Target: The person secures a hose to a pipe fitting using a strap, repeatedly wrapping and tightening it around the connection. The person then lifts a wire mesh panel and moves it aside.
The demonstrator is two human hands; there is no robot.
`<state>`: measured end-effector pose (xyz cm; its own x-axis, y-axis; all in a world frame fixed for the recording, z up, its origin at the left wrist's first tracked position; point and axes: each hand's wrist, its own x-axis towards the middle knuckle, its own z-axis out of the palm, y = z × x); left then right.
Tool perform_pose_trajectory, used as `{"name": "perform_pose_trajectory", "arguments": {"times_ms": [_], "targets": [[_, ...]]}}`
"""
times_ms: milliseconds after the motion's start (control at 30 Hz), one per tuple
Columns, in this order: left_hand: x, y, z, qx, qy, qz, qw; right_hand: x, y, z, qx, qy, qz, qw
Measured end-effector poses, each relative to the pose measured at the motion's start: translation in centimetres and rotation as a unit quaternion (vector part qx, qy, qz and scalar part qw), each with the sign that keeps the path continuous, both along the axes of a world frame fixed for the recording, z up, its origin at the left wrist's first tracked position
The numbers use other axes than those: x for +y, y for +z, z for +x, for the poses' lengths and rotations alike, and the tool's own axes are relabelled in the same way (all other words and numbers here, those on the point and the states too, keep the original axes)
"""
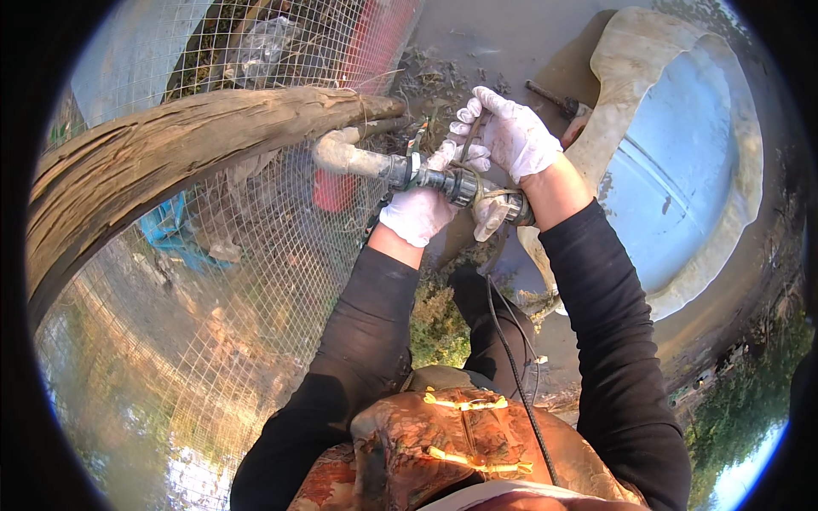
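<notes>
A pipe assembly [460, 185] with dark threaded couplings runs across the middle, joined at its left to a dirty white elbow [345, 156]. My left hand [419, 213], in a white glove, is closed around the pipe near the elbow. A thin dark cord [474, 134] rises from the pipe, with more of it looped around the couplings. My gloved right hand [515, 140] pinches this cord just above the pipe, its fingers curled toward the left hand. Under the pipe hangs a pale, dirty fitting [490, 217]. My left palm hides part of the pipe.
A thick wooden pole [187, 153] slants in from the left, beside wire mesh [281, 255]. Muddy water [520, 43] spreads ahead. At the right floats a blue sheet with a pale, ragged rim [750, 162]. A black cable [511, 358] hangs over my legs.
</notes>
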<state>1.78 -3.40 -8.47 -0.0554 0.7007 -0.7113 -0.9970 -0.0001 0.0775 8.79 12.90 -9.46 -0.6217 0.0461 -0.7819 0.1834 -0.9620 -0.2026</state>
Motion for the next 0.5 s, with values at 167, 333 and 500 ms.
{"name": "perform_pose_trajectory", "arguments": {"times_ms": [167, 333, 500], "targets": [[-0.2, -0.1, -0.2, -0.057, 0.048, 0.024, 0.997, -0.1, 0.7, -0.6, 0.038, 0.032, 0.052, 0.997], [-0.4, -0.8, 0.0, -0.041, 0.039, 0.02, 0.998, -0.6, 1.8, -1.2, 0.025, 0.055, 0.141, 0.988], [0.0, -0.9, 0.8, -0.061, 0.046, -0.033, 0.997, -0.5, 2.5, -1.1, 0.053, 0.085, 0.138, 0.985]]}}
